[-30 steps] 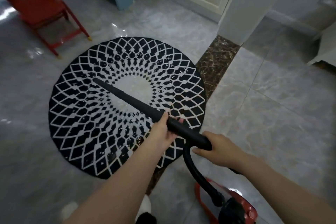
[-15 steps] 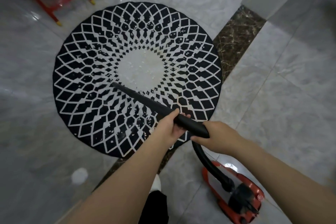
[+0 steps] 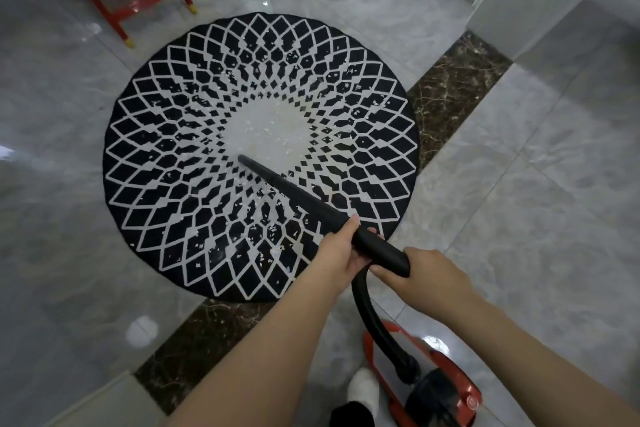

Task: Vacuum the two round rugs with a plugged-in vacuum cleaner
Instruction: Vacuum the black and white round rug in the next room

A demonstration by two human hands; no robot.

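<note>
Grey marble floor (image 3: 519, 218) fills the view, glossy with light patches, and a dark brown veined strip (image 3: 453, 87) cuts across it on a diagonal. Sitting on that floor, its lower right edge lapping over the brown strip, is the round rug (image 3: 173, 149), black with a white diamond lattice spiralling in to a pale centre, and small white flecks lie scattered over the pattern. Top left, just off the rug's rim, stand the legs of a red chair (image 3: 138, 7). Top right, a white wall corner (image 3: 540, 7) meets the floor. Bottom right, the red and black vacuum cleaner body (image 3: 446, 392) sits on the tiles, and its black hose (image 3: 367, 308) curves up from it to the handle. From there the black tapering nozzle (image 3: 277, 180) slants up and left over the rug, its tip down at the lower edge of the pale centre. Left hand (image 3: 336, 253) has its grip wrapped round the tube where the nozzle meets the thicker handle, thumb on top. Right hand (image 3: 426, 270) grips the rear end of the handle, fingers curled under it, just where the hose bends away. Down at the bottom edge, a white-socked foot (image 3: 363, 392) shows beside the vacuum body.
</note>
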